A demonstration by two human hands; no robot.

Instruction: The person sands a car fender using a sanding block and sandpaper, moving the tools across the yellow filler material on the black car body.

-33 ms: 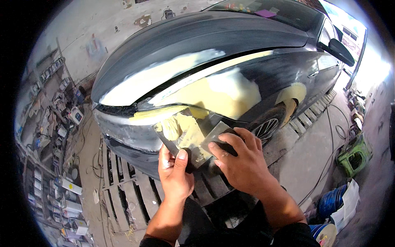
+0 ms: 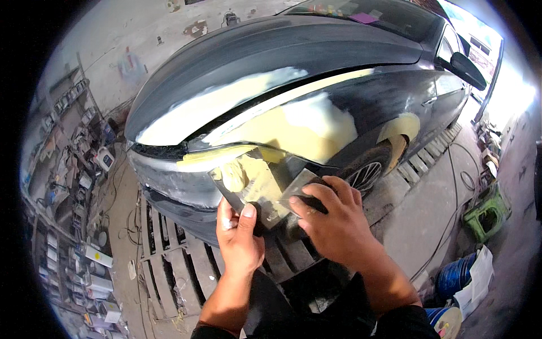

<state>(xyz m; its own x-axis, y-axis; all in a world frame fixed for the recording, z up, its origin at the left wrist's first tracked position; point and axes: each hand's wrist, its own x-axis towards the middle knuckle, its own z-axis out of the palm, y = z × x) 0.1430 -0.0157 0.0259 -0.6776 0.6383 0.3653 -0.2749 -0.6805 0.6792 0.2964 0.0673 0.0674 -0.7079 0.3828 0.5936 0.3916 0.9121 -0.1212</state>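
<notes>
My left hand point(image 2: 240, 243) grips the lower edge of a flat metal putty plate point(image 2: 251, 196), thumb on top. Soft yellow body filler point(image 2: 231, 175) is heaped at the plate's far left corner and smeared across it. My right hand point(image 2: 341, 229) pinches a thin, dark putty spreader point(image 2: 299, 183), its edge at the plate's right side; whether they touch I cannot tell. Just beyond stands a dark car point(image 2: 389, 107). Its fender carries a yellow and white filler patch point(image 2: 282, 130), and fresher-looking yellow filler point(image 2: 217, 157) lines the top of the grey, sanded bumper point(image 2: 175, 183).
Wooden pallets point(image 2: 172, 277) lie under and before the car. Cluttered shelves point(image 2: 62, 226) line the left. On the right are a black hose point(image 2: 454, 186), a green plastic container point(image 2: 486, 212) and blue buckets point(image 2: 453, 275). The wheel point(image 2: 370, 172) sits beyond my right hand.
My right hand and the spreader have shifted very slightly to the right, off the smeared filler. My left hand and the plate stay almost in place.
</notes>
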